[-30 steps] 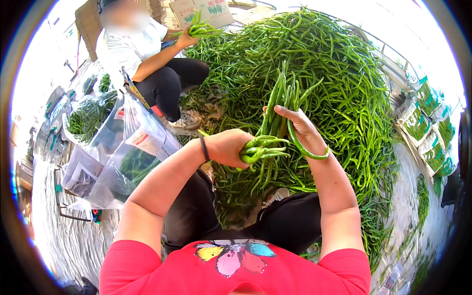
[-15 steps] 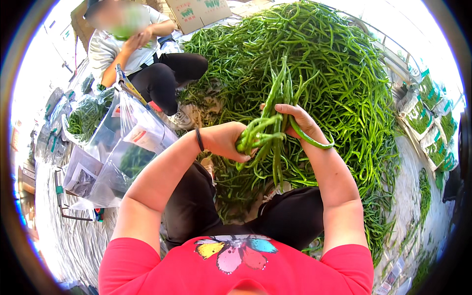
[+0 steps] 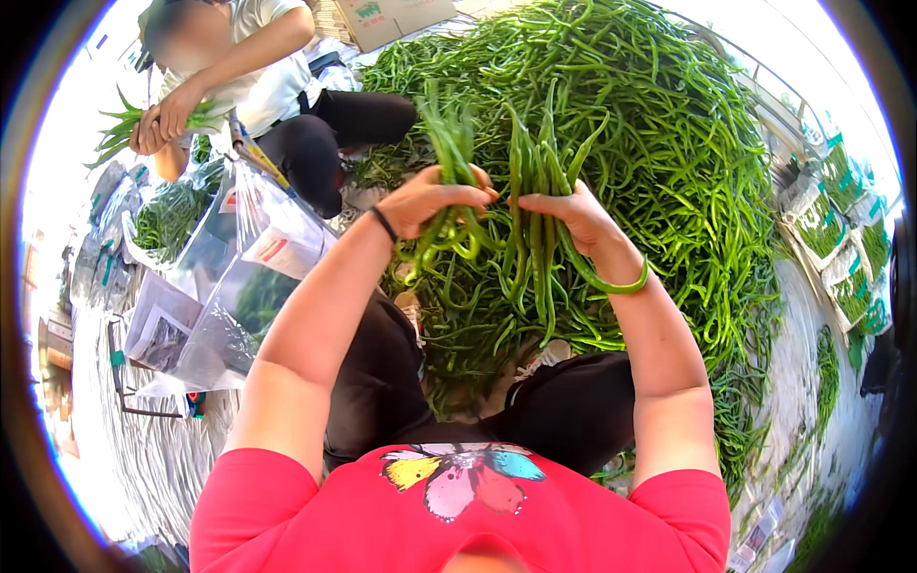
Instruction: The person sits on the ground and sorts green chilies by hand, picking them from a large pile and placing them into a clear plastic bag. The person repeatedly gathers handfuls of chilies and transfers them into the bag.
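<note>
My left hand [image 3: 441, 199] is closed round a bunch of long green chili peppers [image 3: 447, 134], their tips pointing away and curled ends hanging below the fist. Beside it, my right hand [image 3: 571, 215] grips a second bunch of long peppers [image 3: 537, 244], held roughly upright with thumb across the front. One curved pepper [image 3: 611, 285] from that bunch bends over my right wrist. A small gap separates the two bunches. Both hands hover over a big heap of the same peppers [image 3: 659, 172].
At the far left sits a co-worker [image 3: 263, 76] holding peppers [image 3: 124, 129] in both hands. A clear plastic bag [image 3: 234, 315] on a frame stands left of my knees. Filled bags [image 3: 841, 239] lie at the right. A cardboard box [image 3: 392, 19] stands at the back.
My left hand has moved up and away from me, turning its bunch so the tips point forward. My right hand has barely moved. The co-worker's hands swung left with their peppers.
</note>
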### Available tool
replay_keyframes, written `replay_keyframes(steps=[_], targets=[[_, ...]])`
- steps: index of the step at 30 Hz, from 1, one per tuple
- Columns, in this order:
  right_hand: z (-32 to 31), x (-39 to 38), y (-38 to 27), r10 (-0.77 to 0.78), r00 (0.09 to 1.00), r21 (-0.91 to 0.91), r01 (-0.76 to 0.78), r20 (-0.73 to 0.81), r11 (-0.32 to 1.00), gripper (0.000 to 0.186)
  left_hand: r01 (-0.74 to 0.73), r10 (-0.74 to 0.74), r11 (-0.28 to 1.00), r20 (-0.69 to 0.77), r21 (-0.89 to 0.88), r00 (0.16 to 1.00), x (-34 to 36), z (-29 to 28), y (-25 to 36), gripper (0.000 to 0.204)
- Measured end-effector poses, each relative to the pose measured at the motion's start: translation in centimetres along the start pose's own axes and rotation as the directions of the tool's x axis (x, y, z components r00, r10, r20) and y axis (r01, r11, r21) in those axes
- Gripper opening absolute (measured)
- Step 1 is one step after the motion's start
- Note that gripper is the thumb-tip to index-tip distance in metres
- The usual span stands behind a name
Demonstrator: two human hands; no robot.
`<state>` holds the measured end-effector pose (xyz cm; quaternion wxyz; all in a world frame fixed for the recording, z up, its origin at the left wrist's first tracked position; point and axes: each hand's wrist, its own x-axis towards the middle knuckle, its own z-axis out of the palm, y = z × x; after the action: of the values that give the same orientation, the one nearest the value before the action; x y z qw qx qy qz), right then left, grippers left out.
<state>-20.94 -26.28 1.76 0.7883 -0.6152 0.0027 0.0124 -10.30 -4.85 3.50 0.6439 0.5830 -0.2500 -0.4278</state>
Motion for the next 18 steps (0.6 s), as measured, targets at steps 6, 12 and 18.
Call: replay_keyframes(steps=[6, 12, 18], targets=[[2.1, 0.0, 0.3, -0.010, 0.998, 0.000, 0.010, 0.069, 1.000, 0.028, -0.012, 0.004, 0.997, 0.104, 0.075, 0.995, 0.1, 2.0, -1.9, 0.049], [4.1, -1.0, -0.5, -0.001, 0.994, 0.187, -0.020, 0.113, 0.982, 0.037, 0.095, -0.056, 0.962, 0.156, -0.255, 0.986, -1.1, 2.1, -2.1, 0.044], [2.7, 1.0, 0.4, -0.388, 0.913, -0.413, 0.306, -0.127, 0.857, 0.053, 0.063, -0.022, 0.953, 0.140, -0.295, 0.990, -1.1, 3.7, -2.3, 0.038]])
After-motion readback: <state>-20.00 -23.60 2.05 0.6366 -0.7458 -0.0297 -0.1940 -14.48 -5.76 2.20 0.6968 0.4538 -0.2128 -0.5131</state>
